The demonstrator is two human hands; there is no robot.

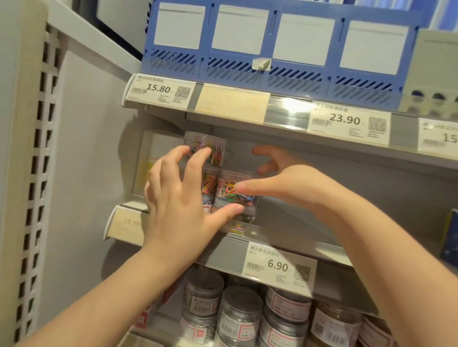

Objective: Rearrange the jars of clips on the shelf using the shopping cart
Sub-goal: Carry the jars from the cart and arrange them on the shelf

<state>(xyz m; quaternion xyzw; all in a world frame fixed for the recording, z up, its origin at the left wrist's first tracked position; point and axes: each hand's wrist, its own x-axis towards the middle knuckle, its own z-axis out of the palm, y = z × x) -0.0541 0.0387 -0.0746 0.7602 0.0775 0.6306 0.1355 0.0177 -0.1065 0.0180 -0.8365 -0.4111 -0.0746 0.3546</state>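
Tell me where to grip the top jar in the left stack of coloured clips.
Take the top jar around its round side wall, coming from the front: it stands upright on another jar, and the upper shelf sits close over its lid.

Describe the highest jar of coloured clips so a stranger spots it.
Find the middle shelf, below the 15.80 price tag. At its left end stand clear jars of coloured clips. It is the top jar on the left, one level higher than the neighbouring stack.

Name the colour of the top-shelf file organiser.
The file organiser is blue; head view.
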